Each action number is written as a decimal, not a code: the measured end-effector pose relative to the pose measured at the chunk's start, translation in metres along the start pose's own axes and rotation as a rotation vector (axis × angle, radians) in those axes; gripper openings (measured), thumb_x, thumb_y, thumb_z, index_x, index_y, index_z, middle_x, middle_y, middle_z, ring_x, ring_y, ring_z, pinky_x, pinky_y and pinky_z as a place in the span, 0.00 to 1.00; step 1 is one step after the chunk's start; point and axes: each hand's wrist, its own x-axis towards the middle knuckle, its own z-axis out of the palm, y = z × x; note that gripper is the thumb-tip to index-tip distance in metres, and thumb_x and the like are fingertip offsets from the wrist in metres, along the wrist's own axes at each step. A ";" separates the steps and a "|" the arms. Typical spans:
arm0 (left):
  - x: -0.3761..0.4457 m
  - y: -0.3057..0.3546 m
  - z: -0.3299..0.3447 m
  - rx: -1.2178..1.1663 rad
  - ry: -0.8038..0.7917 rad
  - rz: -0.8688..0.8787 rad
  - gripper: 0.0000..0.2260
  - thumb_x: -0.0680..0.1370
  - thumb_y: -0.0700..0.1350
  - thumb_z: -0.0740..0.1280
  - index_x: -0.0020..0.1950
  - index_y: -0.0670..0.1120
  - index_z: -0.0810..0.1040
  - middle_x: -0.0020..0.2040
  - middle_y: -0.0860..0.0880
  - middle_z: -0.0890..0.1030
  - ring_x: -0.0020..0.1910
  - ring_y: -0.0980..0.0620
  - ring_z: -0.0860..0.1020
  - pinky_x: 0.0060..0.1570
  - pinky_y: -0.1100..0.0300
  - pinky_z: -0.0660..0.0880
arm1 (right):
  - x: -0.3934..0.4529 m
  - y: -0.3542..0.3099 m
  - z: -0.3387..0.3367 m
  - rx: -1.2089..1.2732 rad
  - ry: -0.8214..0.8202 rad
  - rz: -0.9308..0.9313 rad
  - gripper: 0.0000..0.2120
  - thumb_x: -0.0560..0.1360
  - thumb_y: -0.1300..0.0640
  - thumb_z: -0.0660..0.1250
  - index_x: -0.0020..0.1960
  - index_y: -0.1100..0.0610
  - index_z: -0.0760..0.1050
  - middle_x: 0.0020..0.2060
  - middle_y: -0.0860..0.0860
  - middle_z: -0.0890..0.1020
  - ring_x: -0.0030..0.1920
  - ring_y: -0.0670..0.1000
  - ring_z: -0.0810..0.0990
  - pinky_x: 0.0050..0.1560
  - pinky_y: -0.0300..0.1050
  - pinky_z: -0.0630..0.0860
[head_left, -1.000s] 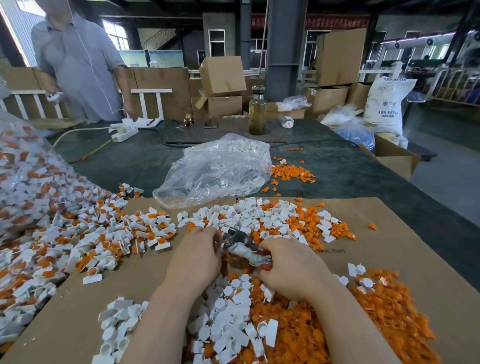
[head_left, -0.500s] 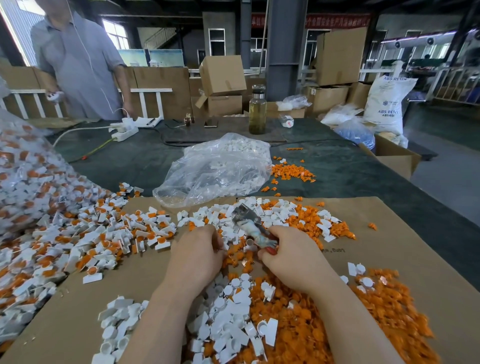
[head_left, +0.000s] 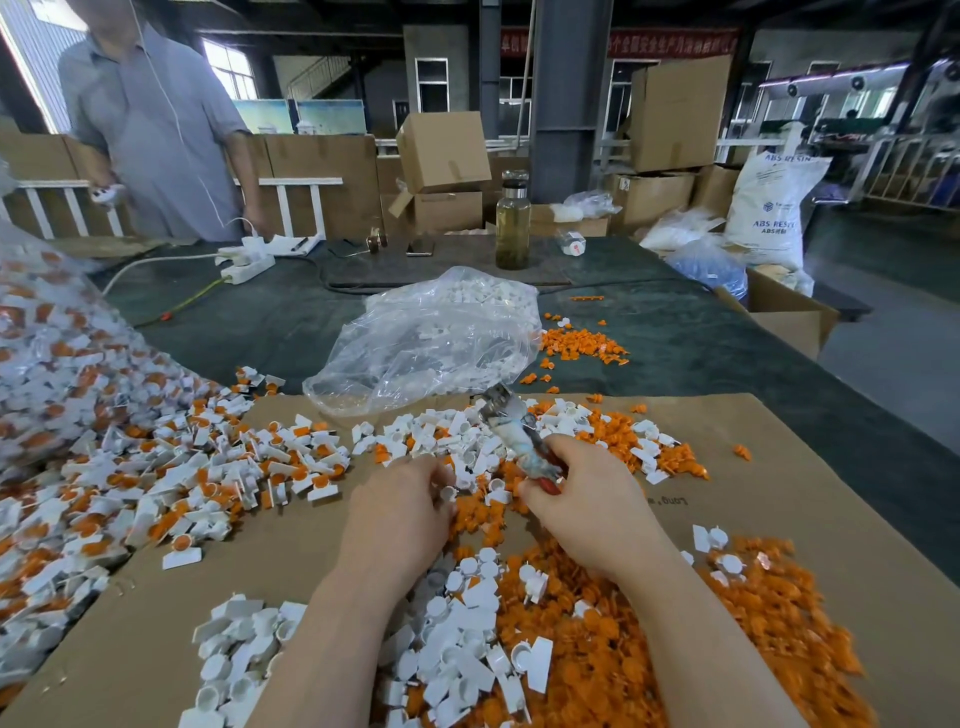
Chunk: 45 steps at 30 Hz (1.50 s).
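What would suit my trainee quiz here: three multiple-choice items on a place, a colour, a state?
1. Where does the tall glass bottle stand? A on the dark green table, far side; B on the floor; C in a box.
2. What colour are the small plastic parts beside the white ones? A blue; B orange; C green.
3. What does the right hand do? A lies flat; B grips a worn metal tool; C holds a cup.
Answers: A, it stands beyond the clear plastic bag; B, orange heaps show; B, fingers curl round it.
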 end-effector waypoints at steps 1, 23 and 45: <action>0.000 0.001 0.000 -0.003 0.004 0.000 0.07 0.77 0.48 0.71 0.54 0.57 0.78 0.51 0.54 0.80 0.51 0.53 0.78 0.56 0.51 0.77 | 0.000 0.000 0.000 0.016 0.010 0.000 0.09 0.76 0.51 0.67 0.39 0.48 0.70 0.34 0.45 0.76 0.34 0.44 0.74 0.30 0.35 0.63; 0.004 -0.004 -0.002 0.007 -0.057 -0.157 0.14 0.79 0.52 0.67 0.64 0.54 0.76 0.62 0.48 0.75 0.61 0.47 0.74 0.62 0.48 0.73 | 0.000 -0.003 -0.004 0.333 0.210 0.047 0.07 0.76 0.54 0.69 0.41 0.47 0.72 0.34 0.42 0.76 0.34 0.38 0.74 0.29 0.31 0.67; 0.001 0.032 -0.017 -1.387 -0.166 -0.416 0.07 0.74 0.44 0.75 0.50 0.43 0.85 0.42 0.48 0.86 0.38 0.54 0.84 0.40 0.61 0.77 | 0.002 -0.003 -0.003 0.492 0.236 0.021 0.05 0.77 0.55 0.69 0.42 0.53 0.75 0.28 0.34 0.76 0.31 0.36 0.74 0.30 0.28 0.69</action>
